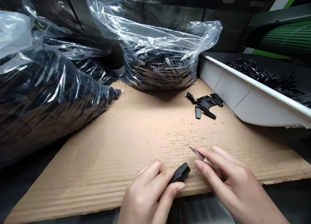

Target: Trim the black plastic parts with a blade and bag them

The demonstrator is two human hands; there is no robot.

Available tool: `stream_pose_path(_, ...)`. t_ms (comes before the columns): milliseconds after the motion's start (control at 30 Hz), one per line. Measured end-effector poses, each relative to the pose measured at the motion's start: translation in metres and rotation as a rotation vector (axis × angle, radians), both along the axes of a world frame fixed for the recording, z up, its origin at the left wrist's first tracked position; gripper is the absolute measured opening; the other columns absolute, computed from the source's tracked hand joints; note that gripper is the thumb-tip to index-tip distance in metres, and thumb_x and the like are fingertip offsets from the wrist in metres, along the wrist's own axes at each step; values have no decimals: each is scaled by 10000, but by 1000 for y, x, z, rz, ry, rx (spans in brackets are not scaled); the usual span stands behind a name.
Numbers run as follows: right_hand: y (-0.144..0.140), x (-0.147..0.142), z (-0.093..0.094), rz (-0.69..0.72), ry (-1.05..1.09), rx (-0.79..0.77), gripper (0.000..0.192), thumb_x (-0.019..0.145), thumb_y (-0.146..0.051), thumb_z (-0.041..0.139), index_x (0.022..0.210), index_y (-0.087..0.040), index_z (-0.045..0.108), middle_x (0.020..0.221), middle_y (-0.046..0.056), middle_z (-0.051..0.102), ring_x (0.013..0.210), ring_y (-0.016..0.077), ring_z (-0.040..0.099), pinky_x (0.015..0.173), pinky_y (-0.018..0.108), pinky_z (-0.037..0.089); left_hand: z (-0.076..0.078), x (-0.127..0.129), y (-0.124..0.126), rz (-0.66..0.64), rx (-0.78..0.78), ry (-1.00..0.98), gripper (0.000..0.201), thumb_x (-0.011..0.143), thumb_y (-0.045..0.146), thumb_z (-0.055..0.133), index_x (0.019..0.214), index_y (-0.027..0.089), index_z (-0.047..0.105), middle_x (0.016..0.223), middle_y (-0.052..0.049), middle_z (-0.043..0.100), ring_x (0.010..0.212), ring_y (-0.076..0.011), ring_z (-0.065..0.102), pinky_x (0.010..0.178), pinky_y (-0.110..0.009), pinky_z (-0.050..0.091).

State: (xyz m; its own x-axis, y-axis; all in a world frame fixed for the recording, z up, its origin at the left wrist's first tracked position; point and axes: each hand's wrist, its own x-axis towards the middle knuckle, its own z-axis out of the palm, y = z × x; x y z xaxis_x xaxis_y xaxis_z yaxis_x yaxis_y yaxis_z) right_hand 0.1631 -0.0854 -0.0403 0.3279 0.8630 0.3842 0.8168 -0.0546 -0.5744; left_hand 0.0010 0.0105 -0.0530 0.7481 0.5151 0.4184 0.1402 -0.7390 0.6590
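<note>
Left hand [150, 195] gripping black plastic part [181, 173], right hand [228, 182] pinching small blade [196, 152] (tip pointing far-left), resting on cardboard sheet [121, 146].

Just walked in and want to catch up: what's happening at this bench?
A person sits over a brown cardboard sheet. The left hand pinches a small black plastic piece against it, while the right hand holds a thin metal blade pointed beside the piece. A small pile of similar black parts lies further back, near a clear plastic bag full of them and a white tray.
</note>
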Motion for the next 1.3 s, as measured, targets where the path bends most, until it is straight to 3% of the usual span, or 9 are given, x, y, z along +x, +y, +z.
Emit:
stream_pose_path(133, 3, -3, 16, 57, 336, -72, 138, 865, -265, 458, 928, -306, 574, 931, -74, 553, 919, 42, 521, 743, 100, 378, 17, -2, 6, -53, -356, 78, 191, 880, 284, 462, 815, 183, 610, 708, 1, 483, 659, -82, 501, 591, -168, 371)
stream_pose_path(300, 5, -9, 22, 247, 578, -216, 195, 859, -279, 450, 718, -181, 542, 707, -31, 524, 685, 69, 488, 624, 161, 360, 23, -2, 5, -34, -451, 99, 235, 859, 316, 479, 768, 153, 622, 720, -14, 478, 683, -99, 486, 610, -182, 358)
stream_pose_path(433, 2, -15, 20, 231, 731, -194, 195, 845, -275, 468, 694, -165, 525, 668, -40, 498, 630, 59, 423, 585, 154, 325, 24, -1, 4, -48, -481, 93, 250, 853, 317, 481, 732, 142, 612, 711, -21, 491, 689, -111, 490, 607, -189, 361)
stream_pose_path(533, 0, -19, 18, 220, 695, -106, 230, 840, -289, 473, 653, -159, 504, 638, -39, 483, 608, 57, 430, 566, 158, 325, 22, 1, 4, -50, -447, 43, 227, 852, 287, 475, 721, 139, 586, 665, -14, 518, 606, -99, 478, 543, -182, 360)
stream_pose_path(700, 0, -20, 9, 92, 579, 11, 192, 829, -331, 481, 872, -210, 624, 631, -20, 501, 611, 71, 498, 584, 138, 405, 17, 0, 3, -38, -390, 9, 229, 854, 280, 462, 704, 144, 570, 641, -16, 525, 566, -97, 476, 477, -165, 360)
stream_pose_path(833, -1, -20, 6, 96, 513, 31, 198, 826, -325, 482, 830, -185, 622, 612, -13, 519, 613, 70, 521, 600, 110, 433, 17, 1, 2, -52, -407, 26, 224, 868, 289, 452, 726, 152, 557, 666, -13, 537, 570, -91, 475, 472, -159, 355)
stream_pose_path(1133, 5, -22, 3, 95, 591, 164, 92, 783, -254, 544, 796, -241, 635, 581, -66, 553, 557, 32, 542, 552, 54, 428, 13, -1, 3, -62, -290, 13, 167, 870, 226, 463, 792, 191, 606, 720, 6, 543, 687, -86, 526, 605, -152, 400)
stream_pose_path(1200, 4, -22, 3, 105, 484, 304, 115, 774, -191, 557, 818, -281, 613, 629, -94, 594, 550, 23, 556, 538, 44, 430, 12, -2, 4, -18, -340, -64, 171, 853, 211, 502, 969, 262, 616, 875, 20, 592, 788, -75, 551, 699, -127, 428)
stream_pose_path(1300, 1, -27, 3, -15, 115, 480, 212, 776, -132, 551, 894, -301, 601, 783, -89, 650, 630, 61, 615, 570, 89, 469, 13, 0, 3, 63, -594, -186, 331, 852, 300, 525, 1183, 294, 522, 1046, 16, 602, 845, -56, 573, 797, -110, 432)
